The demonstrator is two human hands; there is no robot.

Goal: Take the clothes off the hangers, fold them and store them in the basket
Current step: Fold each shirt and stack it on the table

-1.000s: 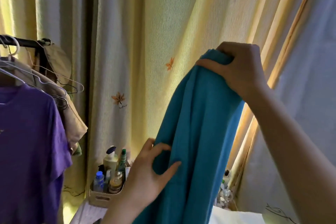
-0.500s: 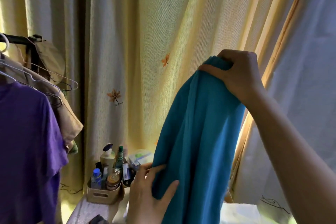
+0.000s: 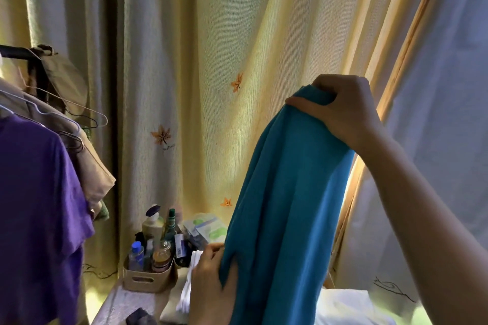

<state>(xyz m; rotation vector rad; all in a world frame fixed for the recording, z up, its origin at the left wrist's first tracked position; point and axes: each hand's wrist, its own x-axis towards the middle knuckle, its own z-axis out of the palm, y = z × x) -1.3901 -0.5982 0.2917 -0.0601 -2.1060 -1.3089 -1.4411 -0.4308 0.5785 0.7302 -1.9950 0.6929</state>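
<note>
at the top of the teal garment (image 3: pixel 285 192) your right hand (image 3: pixel 343 111) is clenched on a bunched edge, holding it up before the curtain (image 3: pixel 211 60). your left hand (image 3: pixel 211 285) has slid lower in the last second and now pinches the cloth's left edge. you're probably squaring it to fold; the basket isn't in view.

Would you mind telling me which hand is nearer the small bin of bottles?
Left. The left hand grips the blue garment low, just right of the bin; the right hand holds its top, high and farther right.

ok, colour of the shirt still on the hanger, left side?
Purple, plain as far as visible; head view.
</note>
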